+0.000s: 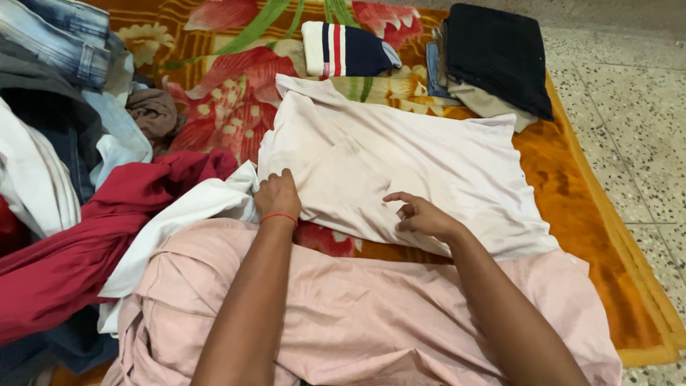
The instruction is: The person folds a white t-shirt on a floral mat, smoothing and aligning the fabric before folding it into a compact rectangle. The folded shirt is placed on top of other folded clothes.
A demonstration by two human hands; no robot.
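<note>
A white shirt (400,171) lies spread flat on a floral blanket (236,86) laid over a speckled floor (629,107). The shirt occupies the middle of the blanket, its collar end toward the top left and its lower edge toward the person.

Both hands rest on the near edge of the shirt. The left hand (277,194) is closed, fingers curled down and pinching a fold of the white fabric at the shirt's left side; a thin red thread circles that wrist. The right hand (421,214) lies partly open, fingers loosely bent, fingertips touching the cloth near the shirt's lower middle; it grips nothing that can be seen.

Below the forearms, a pale pink garment (371,314) covers the near foreground. To the left sits an unsorted heap: a red garment (93,236), white cloth (179,221), and blue jeans (64,36) at the top left corner.

Beyond the shirt, 2 folded lots are noted: a white, red and navy striped garment (346,48), and a folded dark garment (500,53) stacked on lighter pieces at the blanket's top right edge.
</note>
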